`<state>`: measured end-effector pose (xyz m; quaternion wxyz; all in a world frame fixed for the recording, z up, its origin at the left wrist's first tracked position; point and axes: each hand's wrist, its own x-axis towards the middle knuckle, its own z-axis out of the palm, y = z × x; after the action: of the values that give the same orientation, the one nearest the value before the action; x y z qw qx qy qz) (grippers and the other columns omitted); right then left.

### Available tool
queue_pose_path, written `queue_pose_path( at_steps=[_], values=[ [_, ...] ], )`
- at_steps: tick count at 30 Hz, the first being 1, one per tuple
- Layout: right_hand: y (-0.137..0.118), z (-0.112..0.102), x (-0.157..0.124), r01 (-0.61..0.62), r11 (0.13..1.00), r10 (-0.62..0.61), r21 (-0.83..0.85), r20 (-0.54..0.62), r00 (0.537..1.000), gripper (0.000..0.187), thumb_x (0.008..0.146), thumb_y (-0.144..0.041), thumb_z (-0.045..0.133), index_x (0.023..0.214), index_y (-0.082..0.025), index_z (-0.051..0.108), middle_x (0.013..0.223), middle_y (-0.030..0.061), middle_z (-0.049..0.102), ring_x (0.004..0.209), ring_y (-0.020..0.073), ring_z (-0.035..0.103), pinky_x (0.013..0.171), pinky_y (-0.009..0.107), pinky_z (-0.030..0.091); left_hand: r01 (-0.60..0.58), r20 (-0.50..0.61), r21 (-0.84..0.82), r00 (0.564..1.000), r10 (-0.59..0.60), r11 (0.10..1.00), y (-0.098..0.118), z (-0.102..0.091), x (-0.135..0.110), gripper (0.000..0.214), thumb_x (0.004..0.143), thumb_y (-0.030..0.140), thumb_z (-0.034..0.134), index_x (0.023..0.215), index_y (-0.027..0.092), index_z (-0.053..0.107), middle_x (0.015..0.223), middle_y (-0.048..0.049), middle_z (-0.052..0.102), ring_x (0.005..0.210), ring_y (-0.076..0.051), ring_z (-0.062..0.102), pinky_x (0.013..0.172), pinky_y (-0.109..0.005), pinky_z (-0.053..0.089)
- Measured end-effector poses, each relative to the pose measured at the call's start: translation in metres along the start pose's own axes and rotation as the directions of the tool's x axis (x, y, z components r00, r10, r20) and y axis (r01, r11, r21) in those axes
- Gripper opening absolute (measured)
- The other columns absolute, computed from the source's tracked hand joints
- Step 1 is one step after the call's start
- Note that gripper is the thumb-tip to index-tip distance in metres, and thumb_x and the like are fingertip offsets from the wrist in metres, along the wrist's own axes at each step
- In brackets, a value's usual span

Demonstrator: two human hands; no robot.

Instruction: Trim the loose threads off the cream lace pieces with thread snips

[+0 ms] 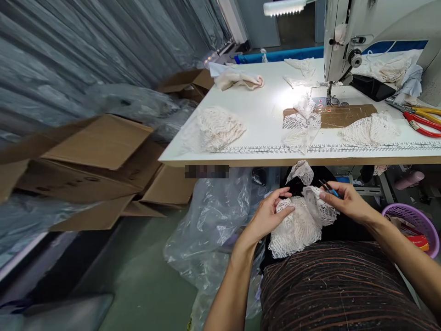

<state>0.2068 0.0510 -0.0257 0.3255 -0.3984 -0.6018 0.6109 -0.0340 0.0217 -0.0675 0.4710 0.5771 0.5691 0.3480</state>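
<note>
A bundle of cream lace pieces point(296, 230) rests on my lap, below the table edge. My left hand point(272, 214) pinches the left side of the bundle, thumb on top. My right hand point(346, 200) grips the top lace piece at its right edge and also holds small blue-handled snips point(329, 188) between its fingers. One lace piece point(301, 171) sticks up above both hands.
A white sewing table point(262, 115) with a ruler strip carries lace piles point(218, 128), point(370, 130), a sewing machine point(347, 41) and red-and-yellow scissors point(422, 120). Cardboard boxes point(93, 161) and plastic bags point(213, 220) lie to the left. A purple basket point(415, 223) stands at right.
</note>
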Motion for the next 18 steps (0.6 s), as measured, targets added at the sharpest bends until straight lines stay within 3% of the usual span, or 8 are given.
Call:
queue_pose_path(
  at_steps=[6, 10, 14, 18],
  values=[
    [-0.008, -0.011, -0.001, 0.097, 0.995, -0.097, -0.008, -0.137, 0.986, 0.036, 0.080, -0.052, 0.068, 0.072, -0.019, 0.059, 0.063, -0.0051, 0.044, 0.060, 0.0101, 0.036, 0.060, 0.027, 0.033, 0.025, 0.021, 0.179, 0.999, -0.029, 0.984, -0.002, -0.017, -0.007, 0.054, 0.078, 0.032, 0.071, 0.128, 0.017, 0.061, 0.111, -0.0111, 0.074, 0.094, -0.022, 0.068, 0.081, -0.033, 0.053],
    [-0.007, -0.010, 0.000, 0.083, 0.996, -0.079, 0.013, -0.178, 0.981, 0.032, 0.078, -0.050, 0.071, 0.076, -0.019, 0.061, 0.065, -0.0042, 0.050, 0.060, 0.0103, 0.039, 0.059, 0.027, 0.035, 0.075, 0.001, 0.224, 0.997, -0.077, 0.972, 0.006, -0.021, -0.011, 0.051, 0.077, 0.032, 0.070, 0.125, 0.015, 0.064, 0.099, -0.0092, 0.075, 0.080, -0.020, 0.067, 0.070, -0.029, 0.051],
    [-0.006, -0.011, -0.001, 0.065, 0.998, -0.062, 0.011, -0.187, 0.980, 0.029, 0.076, -0.048, 0.072, 0.082, -0.020, 0.065, 0.069, -0.0023, 0.056, 0.061, 0.0113, 0.044, 0.058, 0.028, 0.037, 0.133, 0.003, 0.103, 0.991, -0.134, 0.986, 0.019, -0.020, -0.015, 0.041, 0.074, 0.033, 0.073, 0.110, 0.014, 0.069, 0.080, -0.0042, 0.074, 0.066, -0.015, 0.063, 0.061, -0.025, 0.047],
    [-0.007, -0.011, 0.001, 0.097, 0.995, -0.099, -0.020, -0.198, 0.975, 0.029, 0.078, -0.048, 0.070, 0.081, -0.020, 0.065, 0.069, -0.0021, 0.057, 0.061, 0.0111, 0.045, 0.059, 0.028, 0.039, 0.158, 0.114, -0.075, 0.982, -0.149, 0.985, 0.041, -0.015, -0.023, 0.034, 0.074, 0.038, 0.077, 0.097, 0.015, 0.069, 0.072, -0.0017, 0.071, 0.058, -0.012, 0.057, 0.053, -0.021, 0.043]
  ],
)
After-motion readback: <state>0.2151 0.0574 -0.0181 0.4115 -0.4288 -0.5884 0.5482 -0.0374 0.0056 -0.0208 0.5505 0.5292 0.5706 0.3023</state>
